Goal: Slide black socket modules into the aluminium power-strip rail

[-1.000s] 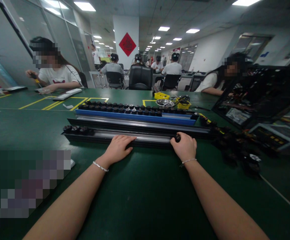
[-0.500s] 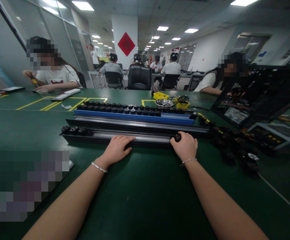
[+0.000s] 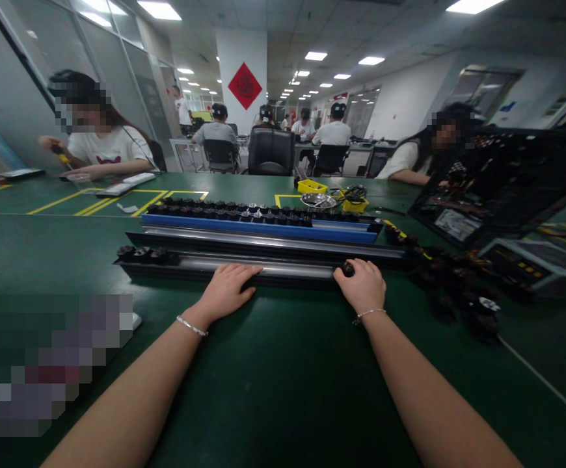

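Note:
Nearest me lies a long black rail (image 3: 293, 268) with a shiny inner channel. Several small black round parts (image 3: 142, 254) sit in its left end. My left hand (image 3: 229, 289) rests on the rail's middle, fingers stretched over its edge and thumb apart. At the rail's right end, my right hand (image 3: 362, 286) is closed around a small black round part (image 3: 347, 268), partly hidden by the fingers. Behind lies a second black rail (image 3: 273, 242). Farther back a blue rail (image 3: 258, 227) carries rows of similar black parts (image 3: 224, 214).
A heap of black parts (image 3: 458, 286) lies right, near a metal box (image 3: 531, 266) and an open black case (image 3: 507, 182). Yellow bins (image 3: 312, 187) and a metal dish (image 3: 318, 200) stand behind the rails. Co-workers sit across the green table (image 3: 263, 390).
The view has shifted very slightly. Both hands keep their places on the rail, and the right one still holds the black round part.

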A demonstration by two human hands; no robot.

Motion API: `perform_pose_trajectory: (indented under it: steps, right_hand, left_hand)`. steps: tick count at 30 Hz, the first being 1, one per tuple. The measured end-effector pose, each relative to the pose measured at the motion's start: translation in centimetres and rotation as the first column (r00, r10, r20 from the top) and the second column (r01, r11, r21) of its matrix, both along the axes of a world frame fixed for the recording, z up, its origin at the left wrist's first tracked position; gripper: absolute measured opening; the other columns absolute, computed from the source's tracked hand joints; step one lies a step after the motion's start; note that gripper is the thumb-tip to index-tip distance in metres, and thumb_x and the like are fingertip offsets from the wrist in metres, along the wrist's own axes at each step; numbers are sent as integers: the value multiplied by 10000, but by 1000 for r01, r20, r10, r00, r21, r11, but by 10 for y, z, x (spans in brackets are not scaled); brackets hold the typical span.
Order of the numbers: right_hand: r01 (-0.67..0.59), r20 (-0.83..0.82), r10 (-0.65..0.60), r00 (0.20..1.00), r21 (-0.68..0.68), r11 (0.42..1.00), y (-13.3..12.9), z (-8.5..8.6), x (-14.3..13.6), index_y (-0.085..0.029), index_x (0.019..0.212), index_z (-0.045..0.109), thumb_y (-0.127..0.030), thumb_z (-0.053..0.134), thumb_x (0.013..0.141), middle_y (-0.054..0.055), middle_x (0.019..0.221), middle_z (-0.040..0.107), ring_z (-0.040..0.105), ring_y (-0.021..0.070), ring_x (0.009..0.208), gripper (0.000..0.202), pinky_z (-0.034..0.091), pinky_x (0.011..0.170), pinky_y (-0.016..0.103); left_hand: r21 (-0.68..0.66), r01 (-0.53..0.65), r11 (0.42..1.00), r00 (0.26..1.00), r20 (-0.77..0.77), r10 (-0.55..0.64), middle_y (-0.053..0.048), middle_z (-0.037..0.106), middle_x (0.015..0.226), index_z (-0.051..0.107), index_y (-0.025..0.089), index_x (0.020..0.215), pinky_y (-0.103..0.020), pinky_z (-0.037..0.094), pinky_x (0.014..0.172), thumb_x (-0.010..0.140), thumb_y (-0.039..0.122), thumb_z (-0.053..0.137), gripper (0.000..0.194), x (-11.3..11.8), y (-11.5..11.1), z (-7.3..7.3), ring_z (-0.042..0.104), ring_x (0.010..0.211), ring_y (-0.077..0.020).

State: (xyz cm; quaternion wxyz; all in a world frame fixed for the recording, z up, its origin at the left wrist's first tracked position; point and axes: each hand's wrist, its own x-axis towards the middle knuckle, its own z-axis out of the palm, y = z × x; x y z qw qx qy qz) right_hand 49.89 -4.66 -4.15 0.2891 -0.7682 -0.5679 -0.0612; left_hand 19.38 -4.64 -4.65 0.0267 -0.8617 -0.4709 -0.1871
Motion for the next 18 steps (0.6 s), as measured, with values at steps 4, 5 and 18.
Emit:
perform_pose_trajectory:
  steps: [4, 5, 18]
  right_hand:
    - [-7, -6, 7, 1000, 24, 1000, 2, -3, 2, -202, 1027, 646, -403, 478, 731, 70, 1178, 592, 411, 275, 1171, 395, 340, 969, 434]
    - [-7, -7, 7, 1000, 30, 1000, 2, -3, 2, -200, 1025, 647, -402, 478, 729, 71, 1176, 593, 413, 275, 1168, 397, 339, 969, 431]
    - [-49, 20, 48, 999, 97, 994, 13, -16, 14, -141, 1010, 650, -382, 469, 710, 110, 1124, 615, 462, 274, 1110, 426, 327, 966, 416]
  left_hand:
    - [-8, -7, 1000, 1000, -6, 7, -19, 592, 1209, 449, 282, 1268, -401, 314, 957, 810, 316, 509, 463, 0, 0, 0, 498, 1115, -210]
    - [-9, -8, 1000, 1000, -6, 8, -19, 592, 1211, 448, 282, 1270, -402, 315, 957, 811, 317, 507, 463, 0, 0, 0, 497, 1116, -210]
    - [6, -19, 1000, 1000, 6, 19, -19, 603, 1188, 458, 296, 1260, -443, 232, 1046, 800, 314, 514, 464, 2, -1, 0, 501, 1119, -211]
